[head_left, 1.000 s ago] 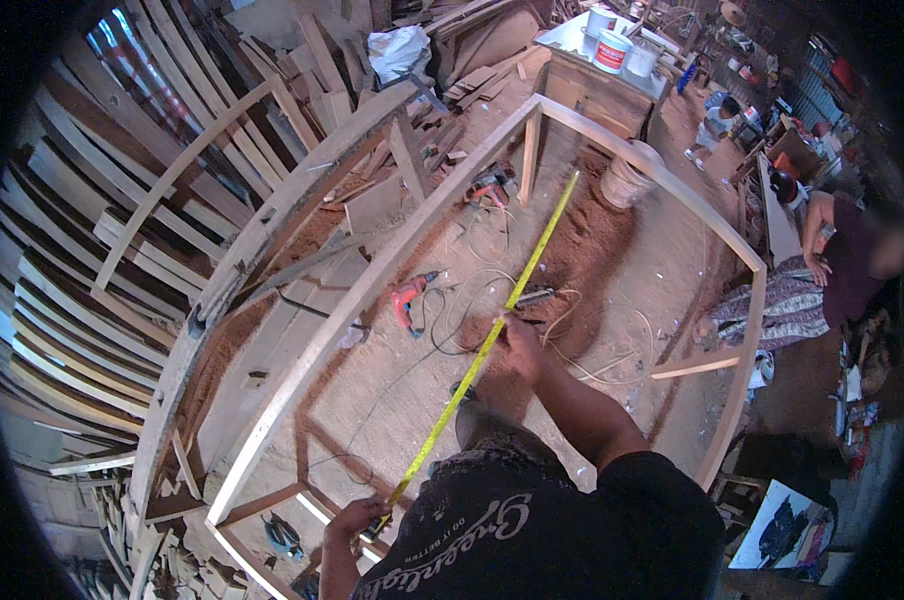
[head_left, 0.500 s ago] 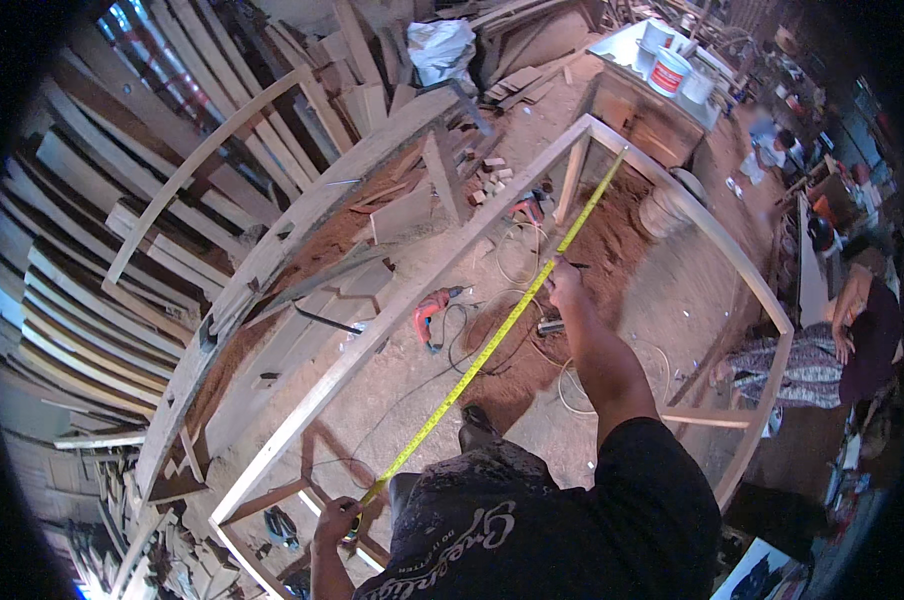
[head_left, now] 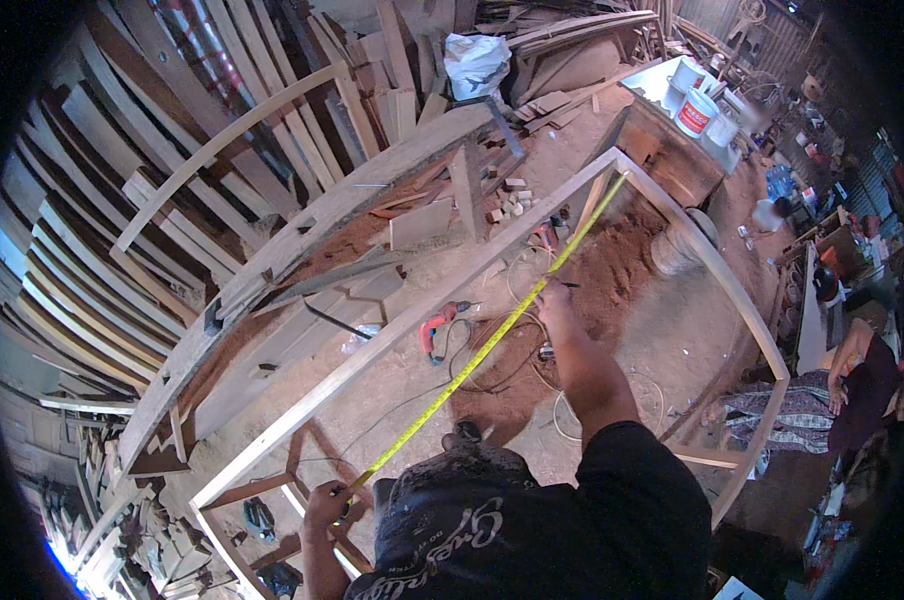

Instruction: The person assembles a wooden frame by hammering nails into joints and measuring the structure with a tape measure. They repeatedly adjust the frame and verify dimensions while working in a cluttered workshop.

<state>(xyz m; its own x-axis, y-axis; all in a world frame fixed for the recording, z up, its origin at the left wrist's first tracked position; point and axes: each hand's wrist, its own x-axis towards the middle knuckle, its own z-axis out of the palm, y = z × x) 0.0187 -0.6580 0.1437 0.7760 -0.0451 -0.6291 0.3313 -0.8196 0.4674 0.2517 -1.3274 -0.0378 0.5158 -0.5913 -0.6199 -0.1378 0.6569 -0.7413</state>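
Note:
A yellow tape measure [head_left: 457, 382] runs diagonally across a large wooden frame [head_left: 372, 357] with one curved side. Its far end reaches the frame's top corner. My left hand [head_left: 326, 503] is closed around the tape's case at the near left, beside the lower end of the frame; the fingers mostly cover the case. About two thirds of the way up, my right hand [head_left: 554, 305] grips the blade. A thin dark stick, like a pencil or pen, juts out from these fingers to the right.
Inside the frame's outline, a red power drill [head_left: 434, 330] and its cable lie on the dusty ground. A long curved timber piece [head_left: 302, 245] stands to the left, before stacked boards [head_left: 82, 290]. White buckets [head_left: 694, 115] stand far right. Another person [head_left: 852, 385] sits at the right.
The view has shifted slightly, so the surroundings sit a little lower and differently angled. Both hands keep their hold, and the tape stays stretched across the frame.

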